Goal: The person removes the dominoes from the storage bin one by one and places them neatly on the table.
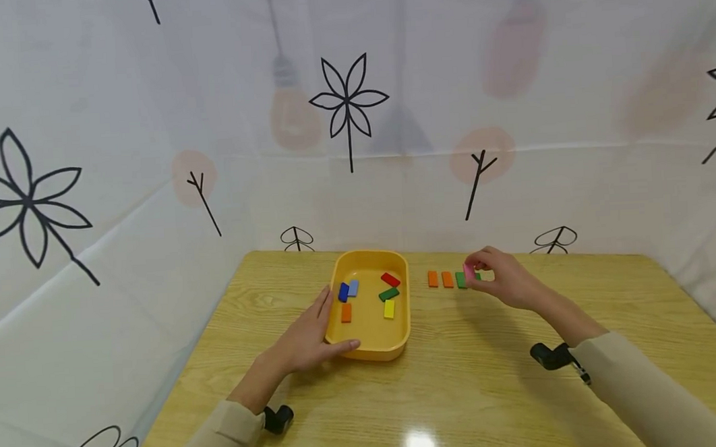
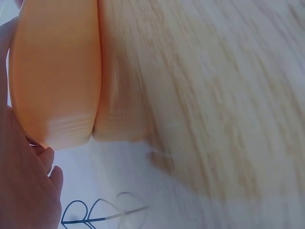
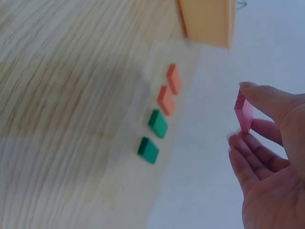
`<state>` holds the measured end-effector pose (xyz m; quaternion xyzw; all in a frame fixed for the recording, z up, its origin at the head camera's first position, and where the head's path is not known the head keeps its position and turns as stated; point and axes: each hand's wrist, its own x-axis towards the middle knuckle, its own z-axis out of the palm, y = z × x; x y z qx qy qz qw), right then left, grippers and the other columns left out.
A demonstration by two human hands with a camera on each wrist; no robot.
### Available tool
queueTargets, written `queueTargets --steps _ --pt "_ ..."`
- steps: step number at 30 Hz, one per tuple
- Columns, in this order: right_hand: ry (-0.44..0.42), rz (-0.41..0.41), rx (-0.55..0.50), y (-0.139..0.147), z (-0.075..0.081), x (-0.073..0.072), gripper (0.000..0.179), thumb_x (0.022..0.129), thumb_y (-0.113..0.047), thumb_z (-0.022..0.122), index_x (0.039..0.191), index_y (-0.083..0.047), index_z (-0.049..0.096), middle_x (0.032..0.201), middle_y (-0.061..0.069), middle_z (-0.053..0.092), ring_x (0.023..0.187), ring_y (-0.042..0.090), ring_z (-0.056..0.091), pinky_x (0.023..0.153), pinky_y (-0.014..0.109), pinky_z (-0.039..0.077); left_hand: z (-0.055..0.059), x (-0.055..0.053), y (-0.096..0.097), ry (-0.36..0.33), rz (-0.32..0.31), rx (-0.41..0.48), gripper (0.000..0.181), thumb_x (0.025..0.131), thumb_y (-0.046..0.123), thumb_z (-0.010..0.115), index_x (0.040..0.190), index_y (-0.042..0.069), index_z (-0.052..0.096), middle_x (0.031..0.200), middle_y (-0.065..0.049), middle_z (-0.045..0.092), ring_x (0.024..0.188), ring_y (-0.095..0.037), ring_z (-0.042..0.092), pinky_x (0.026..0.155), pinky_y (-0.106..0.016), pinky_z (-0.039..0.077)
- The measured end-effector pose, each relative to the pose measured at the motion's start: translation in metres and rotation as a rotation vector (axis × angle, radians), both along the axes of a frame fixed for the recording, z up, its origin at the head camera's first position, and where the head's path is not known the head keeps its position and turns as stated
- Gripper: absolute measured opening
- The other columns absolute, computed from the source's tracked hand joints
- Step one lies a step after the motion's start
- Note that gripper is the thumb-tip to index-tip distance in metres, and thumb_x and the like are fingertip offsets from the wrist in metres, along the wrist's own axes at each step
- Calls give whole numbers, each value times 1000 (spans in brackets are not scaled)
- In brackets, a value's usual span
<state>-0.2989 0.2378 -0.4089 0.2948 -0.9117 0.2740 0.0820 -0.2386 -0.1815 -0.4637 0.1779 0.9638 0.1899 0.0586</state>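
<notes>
My right hand [image 1: 503, 280] pinches a pink domino block [image 3: 244, 112] between thumb and fingers, holding it up over the table. Beneath and beside it in the head view is a row of blocks: two orange blocks [image 1: 440, 279] and two green ones [image 3: 153, 136], the green pair partly covered by the hand. My left hand [image 1: 300, 338] rests against the left side of a yellow tray [image 1: 373, 354], fingers straight along its wall and thumb across the near rim. Inside the tray lie a red block [image 1: 390, 280], a green, a yellow, an orange and two blue ones.
The wood-grained table [image 1: 464, 393] stands against a white cloth [image 1: 237, 122] printed with black plants, which hangs behind and at both sides. A dark wrist camera [image 1: 550, 356] sits at the right sleeve, another [image 1: 278, 420] at the left.
</notes>
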Motion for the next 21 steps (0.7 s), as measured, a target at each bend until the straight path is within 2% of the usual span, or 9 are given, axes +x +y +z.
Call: queueTargets --steps 7,14,21 --pt "-31 -38 23 20 -10 -9 33 93 -8 76 119 9 64 109 20 62 104 44 61 91 60 52 0 0 0 -1 4 -2 121 84 87 48 166 13 -1 173 -2 -2 157 -26 16 124 -47 24" --pt "-36 -69 61 36 -22 -19 33 93 -8 76 117 12 64 107 24 62 101 46 61 88 60 52 1 -1 0 3 -8 -2 121 84 88 47 166 12 0 173 -4 -1 157 -28 17 123 -48 25" --pt "-77 -88 75 48 -38 -31 29 94 -6 74 115 12 65 108 24 63 101 45 61 89 60 52 0 -1 0 5 -8 -1 122 83 88 47 166 12 1 173 -3 -1 157 -27 16 123 -47 25"
